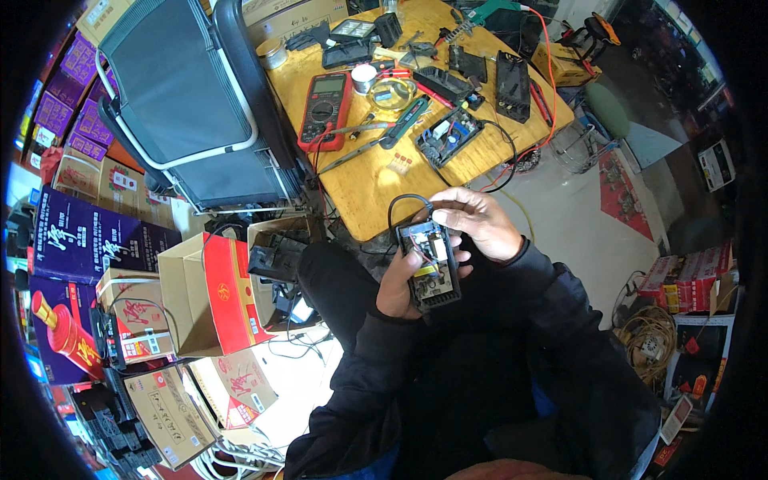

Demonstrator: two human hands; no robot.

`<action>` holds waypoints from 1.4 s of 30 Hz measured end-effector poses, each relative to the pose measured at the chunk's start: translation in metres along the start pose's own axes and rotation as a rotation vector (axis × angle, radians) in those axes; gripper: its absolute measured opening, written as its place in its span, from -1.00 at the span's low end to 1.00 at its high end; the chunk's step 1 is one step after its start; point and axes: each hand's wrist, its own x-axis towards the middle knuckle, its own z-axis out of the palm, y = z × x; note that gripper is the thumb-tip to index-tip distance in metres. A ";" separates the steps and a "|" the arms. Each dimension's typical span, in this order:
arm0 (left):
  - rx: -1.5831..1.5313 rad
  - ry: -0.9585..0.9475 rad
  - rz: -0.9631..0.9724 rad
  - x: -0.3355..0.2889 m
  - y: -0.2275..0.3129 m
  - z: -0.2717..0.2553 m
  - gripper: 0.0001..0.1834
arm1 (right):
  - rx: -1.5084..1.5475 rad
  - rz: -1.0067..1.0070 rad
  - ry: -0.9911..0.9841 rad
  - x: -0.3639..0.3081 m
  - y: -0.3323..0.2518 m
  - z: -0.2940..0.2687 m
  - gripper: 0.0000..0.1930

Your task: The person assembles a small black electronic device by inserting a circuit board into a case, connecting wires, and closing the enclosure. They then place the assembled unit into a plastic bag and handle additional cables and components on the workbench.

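Above my lap, just off the near edge of the table, an opened black charger case (438, 296) shows its circuit board, with small wires and a yellow-wrapped part. My left hand (394, 286) is closed around the case from its left side, thumb at the rim. At the upper end, my right hand (486, 224) pinches the black cable (392, 210) close to where it enters the case; the cable loops to the left. The exact grip of the right fingertips is partly hidden. A second opened charger (450, 136) with a blue-edged board lies on the table beyond.
The wooden table (364, 212) carries a red multimeter (326, 112), a green-and-black tool (406, 122), a solder spool (364, 78) and empty black casings (512, 86). A folding chair (176, 88) stands left. Cardboard boxes (182, 300) crowd the left floor; coiled cable (648, 340) lies right.
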 end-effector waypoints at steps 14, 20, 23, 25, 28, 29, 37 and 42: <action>-0.131 0.032 0.018 0.024 0.006 -0.002 -0.26 | 0.012 0.067 -0.058 0.020 -0.012 -0.011 -0.43; -0.230 -0.003 0.022 0.024 0.002 -0.005 -0.20 | 0.036 0.078 -0.103 0.019 -0.013 -0.014 -0.45; -0.297 0.018 -0.032 0.023 0.005 -0.007 -0.16 | 0.046 0.085 -0.110 0.019 -0.012 -0.015 -0.44; -0.358 0.043 -0.063 0.025 0.007 -0.008 -0.17 | 0.084 0.096 -0.111 0.020 -0.010 -0.015 -0.43; -0.371 0.060 -0.123 0.030 0.011 -0.010 -0.26 | 0.073 0.080 -0.124 0.021 -0.008 -0.015 -0.38; -0.367 0.059 -0.135 0.032 0.012 -0.011 -0.28 | 0.072 0.094 -0.111 0.021 -0.008 -0.016 -0.36; -0.256 0.099 -0.185 0.039 0.011 -0.013 -0.46 | -0.005 0.075 -0.106 0.018 -0.006 -0.016 -0.24; -0.269 0.104 -0.189 0.037 0.011 -0.011 -0.51 | -0.033 0.093 -0.107 0.020 -0.008 -0.015 -0.22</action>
